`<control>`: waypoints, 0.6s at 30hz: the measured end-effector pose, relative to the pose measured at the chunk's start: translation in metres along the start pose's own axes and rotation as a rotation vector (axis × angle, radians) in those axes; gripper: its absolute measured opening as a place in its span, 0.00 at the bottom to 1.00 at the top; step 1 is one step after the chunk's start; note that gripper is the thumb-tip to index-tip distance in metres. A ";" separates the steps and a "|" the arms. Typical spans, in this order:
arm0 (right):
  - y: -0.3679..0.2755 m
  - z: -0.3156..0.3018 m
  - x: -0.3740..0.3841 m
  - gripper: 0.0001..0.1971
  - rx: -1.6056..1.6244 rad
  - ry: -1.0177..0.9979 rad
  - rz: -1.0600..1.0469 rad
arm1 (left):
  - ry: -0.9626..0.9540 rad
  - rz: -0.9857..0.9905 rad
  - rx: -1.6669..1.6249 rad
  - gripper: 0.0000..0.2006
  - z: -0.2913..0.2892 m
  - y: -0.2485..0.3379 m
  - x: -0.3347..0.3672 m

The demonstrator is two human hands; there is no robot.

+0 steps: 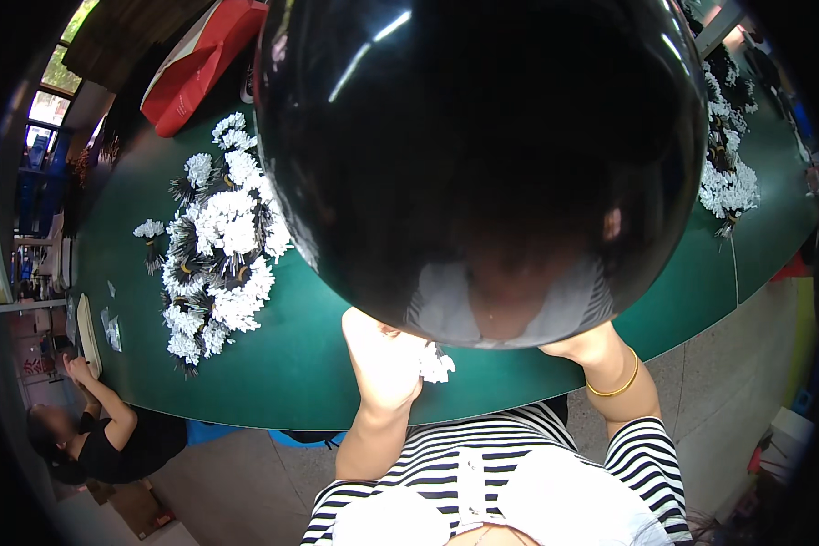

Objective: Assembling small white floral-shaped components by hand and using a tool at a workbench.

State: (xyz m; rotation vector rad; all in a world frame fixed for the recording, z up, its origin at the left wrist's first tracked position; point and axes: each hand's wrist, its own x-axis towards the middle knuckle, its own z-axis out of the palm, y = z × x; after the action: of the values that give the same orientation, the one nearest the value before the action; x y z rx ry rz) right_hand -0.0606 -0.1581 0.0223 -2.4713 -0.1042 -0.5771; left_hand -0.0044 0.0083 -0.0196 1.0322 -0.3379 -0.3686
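Observation:
A big glossy black dome (482,173) fills the upper middle of the view and covers most of what lies in front of me. Below its lower edge my left hand (379,364) shows its back and wrist; the dome hides its fingers. Right beside that hand, touching or nearly touching it, is a small bunch of white-tipped pieces (437,364); whether the hand grips it I cannot tell. My right hand (584,345), below a gold bangle (617,375) on the wrist, reaches under the dome's lower right edge, its fingers also hidden.
Many bundles of white-tipped, dark-stemmed pieces (227,223) lie on the green table (309,387) at left. More bundles (730,187) lie at right. A red bag (196,73) stands at the far left. Another person (109,428) sits at the table's left end.

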 end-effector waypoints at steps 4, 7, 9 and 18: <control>0.005 0.016 0.000 0.06 0.352 0.122 0.020 | 0.197 -0.063 0.031 0.14 0.004 -0.001 -0.003; 0.003 0.015 -0.001 0.04 0.369 0.181 0.027 | 0.263 -0.104 0.064 0.13 0.008 0.000 -0.002; 0.004 0.012 -0.003 0.04 0.370 0.201 0.053 | 0.212 -0.095 0.050 0.12 0.012 0.002 -0.002; 0.011 0.025 -0.003 0.04 0.257 0.179 -0.144 | 0.209 0.007 0.049 0.11 0.017 0.006 -0.001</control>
State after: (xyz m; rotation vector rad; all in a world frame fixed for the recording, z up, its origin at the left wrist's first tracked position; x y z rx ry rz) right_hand -0.0520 -0.1523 -0.0032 -2.1659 -0.2695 -0.7922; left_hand -0.0116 -0.0016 -0.0065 1.1065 -0.1635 -0.2440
